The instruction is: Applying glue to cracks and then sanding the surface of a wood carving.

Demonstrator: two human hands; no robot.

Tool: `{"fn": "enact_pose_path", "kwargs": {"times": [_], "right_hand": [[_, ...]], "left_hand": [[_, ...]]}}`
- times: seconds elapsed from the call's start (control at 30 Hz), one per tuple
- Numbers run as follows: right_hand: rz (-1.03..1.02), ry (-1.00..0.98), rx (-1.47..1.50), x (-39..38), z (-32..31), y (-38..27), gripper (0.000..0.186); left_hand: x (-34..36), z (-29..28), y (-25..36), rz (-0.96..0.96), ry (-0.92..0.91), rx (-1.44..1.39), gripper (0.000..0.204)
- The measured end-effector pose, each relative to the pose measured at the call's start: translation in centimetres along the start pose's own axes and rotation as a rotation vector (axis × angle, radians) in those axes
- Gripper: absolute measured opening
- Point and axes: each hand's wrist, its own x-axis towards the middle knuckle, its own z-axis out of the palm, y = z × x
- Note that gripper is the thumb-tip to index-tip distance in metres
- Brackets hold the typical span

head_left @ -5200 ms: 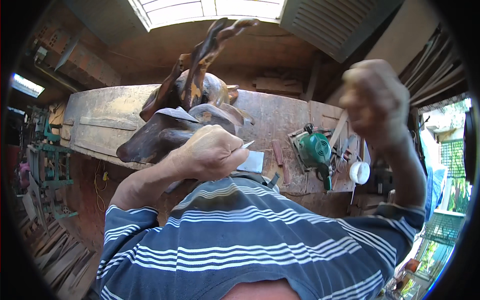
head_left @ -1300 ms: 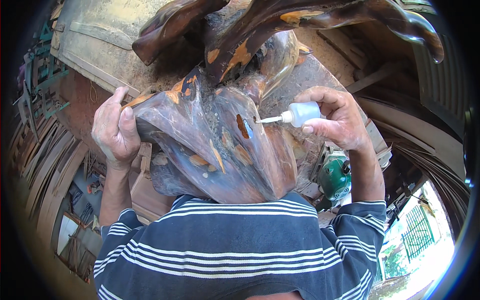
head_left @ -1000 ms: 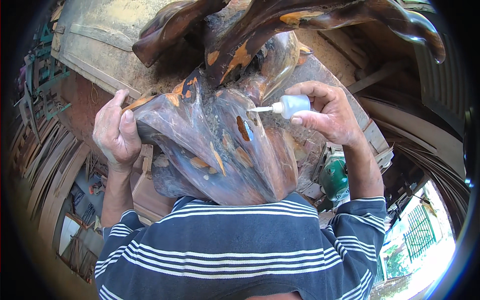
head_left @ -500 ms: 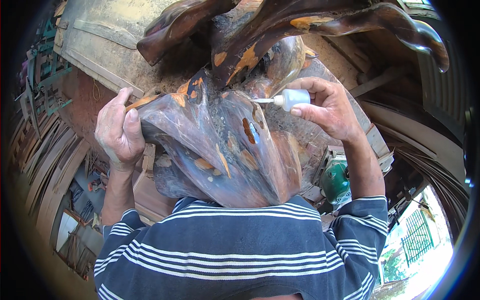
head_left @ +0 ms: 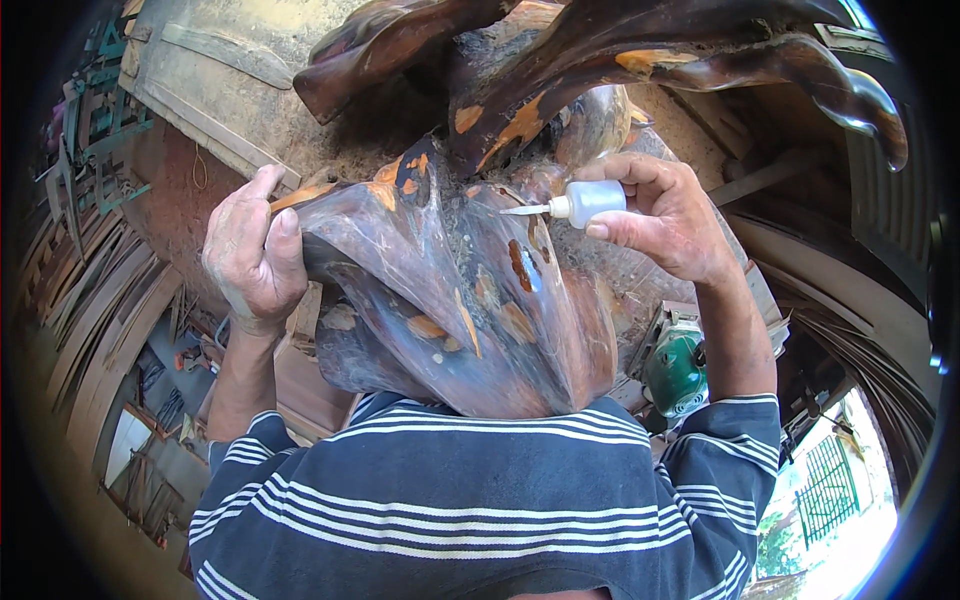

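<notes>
A big twisted piece of polished dark wood, with orange bare patches, lies across the front of my body. My right hand is closed round a small translucent white squeeze bottle, held on its side. Its thin nozzle points left, the tip over or on the wood's upper ridge; contact is unclear. Below it a wet, shiny brown patch fills a hollow in the wood. My left hand rests at the wood's left end, thumb and fingers apart with the edge beside them.
Large curved dark wooden limbs rise just beyond the bottle. A dusty board surface lies at the far left. Near my right forearm is a green rounded machine. Stacked planks line the left, and bright daylight enters at lower right.
The scene has shifted slightly to the right in the picture. Against the wood, the bottle's nozzle has moved a little left, away from the brown patch. My left hand keeps its place.
</notes>
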Motion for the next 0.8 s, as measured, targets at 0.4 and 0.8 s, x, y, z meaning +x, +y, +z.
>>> {"fn": "enact_pose_path", "kwargs": {"times": [0.4, 0.8], "right_hand": [[-0.02, -0.067, -0.264, 1.1, -1.1, -2.7, 0.049], [-0.05, -0.101, -0.308, 3.1, -0.8, -1.8, 0.047]], "left_hand": [[0.1, 0.0, -0.4, 0.017, 0.003, -0.001, 0.039], [0.3, 0.3, 0.3, 0.01, 0.008, -0.008, 0.038]]}}
